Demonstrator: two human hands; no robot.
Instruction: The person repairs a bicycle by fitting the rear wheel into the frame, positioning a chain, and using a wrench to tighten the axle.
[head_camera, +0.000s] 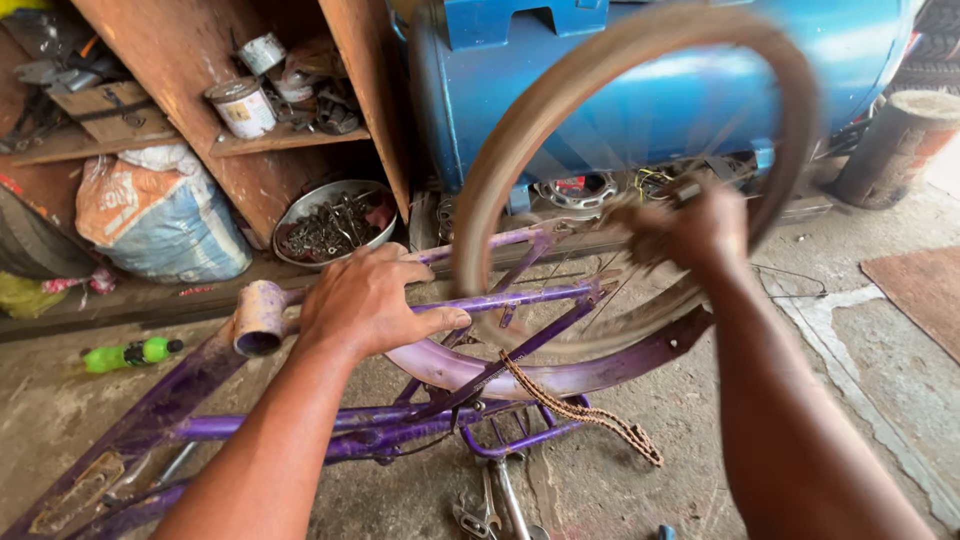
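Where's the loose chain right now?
In the head view, the rusty chain hangs low centre over the purple mudguard, trailing onto the concrete floor.

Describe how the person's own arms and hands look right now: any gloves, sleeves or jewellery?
Both arms are bare as far up as the view shows, with no sleeves in sight. The left hand wears no glove, and no ring or watch shows on it or its wrist. The right hand is motion-blurred; no glove is apparent, but finer details such as rings cannot be told. No cables, straps or markings show on either arm.
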